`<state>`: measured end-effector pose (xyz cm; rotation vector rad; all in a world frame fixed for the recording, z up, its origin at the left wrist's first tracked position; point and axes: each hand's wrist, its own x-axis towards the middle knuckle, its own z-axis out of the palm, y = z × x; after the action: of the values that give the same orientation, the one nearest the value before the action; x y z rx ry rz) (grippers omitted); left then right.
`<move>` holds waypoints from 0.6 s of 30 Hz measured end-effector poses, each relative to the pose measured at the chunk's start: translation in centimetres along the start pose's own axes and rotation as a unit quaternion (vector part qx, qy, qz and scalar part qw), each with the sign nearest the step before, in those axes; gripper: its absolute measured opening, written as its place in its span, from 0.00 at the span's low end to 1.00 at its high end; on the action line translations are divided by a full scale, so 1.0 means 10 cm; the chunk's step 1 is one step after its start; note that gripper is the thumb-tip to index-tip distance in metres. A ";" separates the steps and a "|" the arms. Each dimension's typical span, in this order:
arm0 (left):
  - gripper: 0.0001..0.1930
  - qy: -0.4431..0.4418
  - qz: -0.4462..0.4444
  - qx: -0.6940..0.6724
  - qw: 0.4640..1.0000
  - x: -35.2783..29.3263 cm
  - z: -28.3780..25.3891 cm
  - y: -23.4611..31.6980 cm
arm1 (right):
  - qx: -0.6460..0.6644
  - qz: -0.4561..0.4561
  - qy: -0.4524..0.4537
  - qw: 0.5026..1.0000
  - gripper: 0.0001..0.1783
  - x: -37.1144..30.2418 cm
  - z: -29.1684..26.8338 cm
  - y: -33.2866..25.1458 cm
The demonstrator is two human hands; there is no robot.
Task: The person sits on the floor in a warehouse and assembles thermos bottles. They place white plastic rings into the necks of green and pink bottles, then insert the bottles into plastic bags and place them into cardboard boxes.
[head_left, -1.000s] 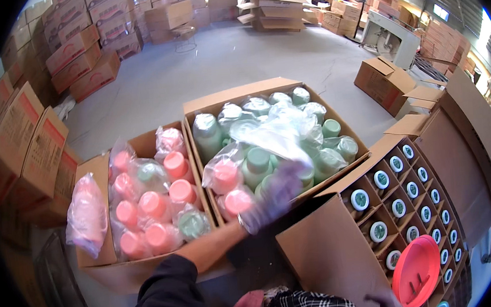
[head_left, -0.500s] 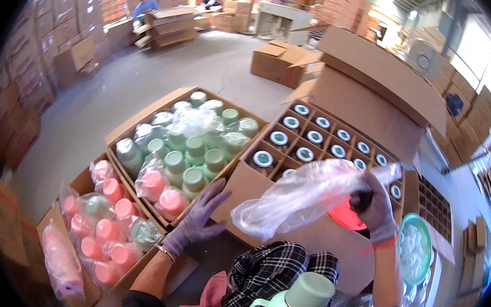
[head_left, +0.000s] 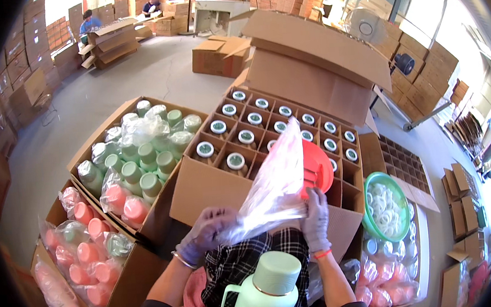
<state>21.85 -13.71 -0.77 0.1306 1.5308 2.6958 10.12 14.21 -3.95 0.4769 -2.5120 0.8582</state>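
Note:
A clear plastic bag [head_left: 271, 186] stretches between my two gloved hands and rises over the near side of the divided carton. My left hand [head_left: 208, 234] is closed on its lower left end. At the other end, my right hand [head_left: 316, 223] has its fingers closed on the bag's edge, just below a red plastic basket [head_left: 317, 165]. A mint green thermos jug [head_left: 267, 287] with a handle and cap rests on my lap, over black plaid cloth. Beyond the bag, white-lidded bottles [head_left: 236, 161] stand in the cells of the open cardboard carton [head_left: 202, 188].
Left stand a carton of mint bottles [head_left: 147, 155] and a carton of pink-capped, bagged bottles [head_left: 86, 252]. To the right, a green basket [head_left: 370, 201] holds white rings, near bagged pink items [head_left: 388, 283]. A fan [head_left: 365, 27] and two people are farther back.
My left hand has gone from spread and empty to gripping the bag. My right hand moved left and nearer me, and the bag is now pulled taut upward. The view has shifted right.

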 end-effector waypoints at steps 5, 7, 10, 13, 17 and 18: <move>0.07 -0.236 -0.115 0.070 0.962 -0.66 -0.16 -0.03 | 0.037 -0.028 0.011 0.999 0.20 -1.02 -0.79 -0.49; 0.10 -0.253 -0.040 0.152 0.954 -0.83 -0.14 -0.07 | 0.055 -0.126 -0.018 0.990 0.19 -1.45 -1.04 -0.64; 0.18 -0.198 -0.226 0.231 0.926 -1.09 -0.02 0.10 | 0.025 -0.074 -0.048 0.996 0.23 -1.86 -1.02 -0.74; 0.18 -0.241 -0.110 0.336 0.904 -1.48 -0.16 -0.08 | 0.017 0.042 -0.062 0.997 0.25 -2.03 -0.96 -0.79; 0.19 -0.418 -0.286 0.285 0.814 -1.96 -0.16 -0.26 | 0.011 -0.146 -0.201 0.969 0.20 -2.24 -1.22 -0.76; 0.19 -0.422 -0.268 0.279 0.820 -2.18 -0.12 -0.28 | 0.040 -0.196 -0.325 0.924 0.19 -2.49 -1.24 -0.63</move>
<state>43.40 -14.88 -4.97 0.6793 1.6108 1.3662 37.56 21.80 -4.70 1.4406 -2.7849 0.7210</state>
